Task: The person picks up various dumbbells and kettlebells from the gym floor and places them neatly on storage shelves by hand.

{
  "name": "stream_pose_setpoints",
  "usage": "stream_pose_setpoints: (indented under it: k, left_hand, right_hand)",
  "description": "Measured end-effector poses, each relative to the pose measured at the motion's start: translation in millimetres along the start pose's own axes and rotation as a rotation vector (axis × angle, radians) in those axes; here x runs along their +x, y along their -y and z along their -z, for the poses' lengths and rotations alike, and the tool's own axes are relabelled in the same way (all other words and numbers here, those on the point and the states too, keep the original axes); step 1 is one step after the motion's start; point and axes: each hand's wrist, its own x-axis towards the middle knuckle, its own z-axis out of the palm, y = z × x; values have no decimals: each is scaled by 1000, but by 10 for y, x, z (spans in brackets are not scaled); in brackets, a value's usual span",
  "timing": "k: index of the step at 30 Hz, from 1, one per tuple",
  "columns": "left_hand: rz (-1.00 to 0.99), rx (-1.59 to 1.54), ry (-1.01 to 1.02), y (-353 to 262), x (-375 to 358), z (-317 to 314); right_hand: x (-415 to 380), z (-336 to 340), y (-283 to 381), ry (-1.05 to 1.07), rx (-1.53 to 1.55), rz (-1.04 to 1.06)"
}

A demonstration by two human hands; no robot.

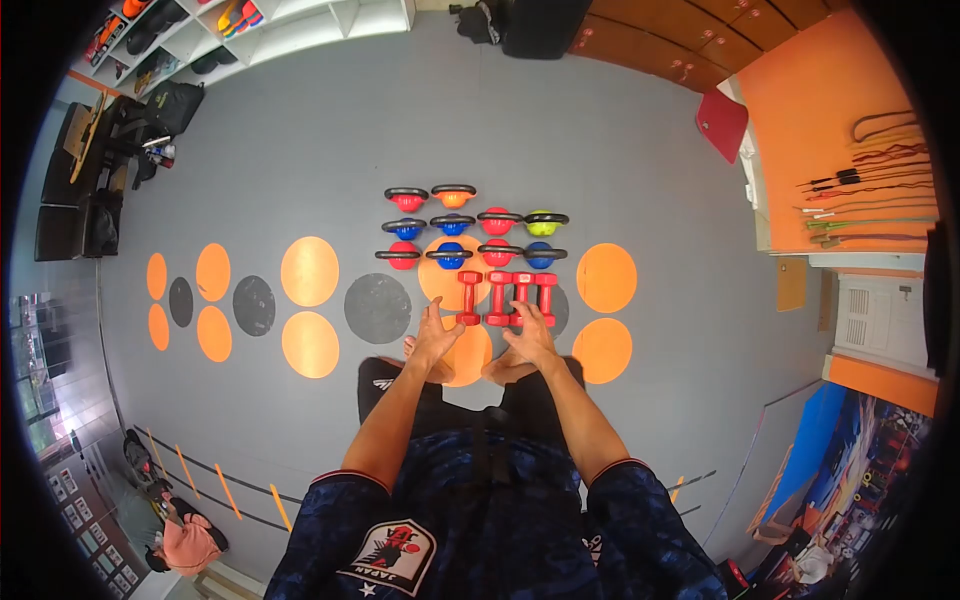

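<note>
A red dumbbell (469, 298) lies lengthwise on the floor in front of my feet. Just left of its near end is my left hand (431, 337), thumb and fingers apart and nothing in the grasp. To the right, several more red dumbbells (498, 300) lie side by side in a tight row. My right hand (532, 335) reaches over the near ends of the two rightmost ones, including the end dumbbell (546, 290), with its fingers spread. Beyond them stand rows of coloured balls with black handles, among them a blue one (450, 258) and a red one (404, 258).
Orange circles (310, 272) and dark grey circles (378, 308) mark the grey floor (300, 170). White shelves (300, 35) stand at the far left, a brown cabinet (650, 45) at the far right. Resistance bands (870, 190) hang on the right wall. A person (190, 540) sits at lower left.
</note>
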Motion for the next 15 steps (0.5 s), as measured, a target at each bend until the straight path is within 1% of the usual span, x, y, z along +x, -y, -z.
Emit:
stream_pose_setpoints:
  k: [4, 6, 8, 10, 13, 15]
  left_hand:
    - [45, -83, -21, 718, 497, -669]
    - [80, -112, 30, 996, 724, -978]
    - [121, -136, 75, 1236, 964, -1282]
    - [124, -137, 59, 1504, 1250, -1600]
    - [137, -111, 15, 2085, 1681, -2090]
    - [147, -87, -15, 2411, 1942, -2388]
  right_hand:
    - [304, -707, -749, 12, 4, -141]
    - [462, -1064, -1141, 34, -12, -209]
    - [670, -1422, -1562, 56, 87, -259]
    - [893, -1791, -1989, 67, 190, -332]
    - [1235, -2413, -2659, 27, 221, -377]
    - [1439, -2795, -2965, -31, 157, -449]
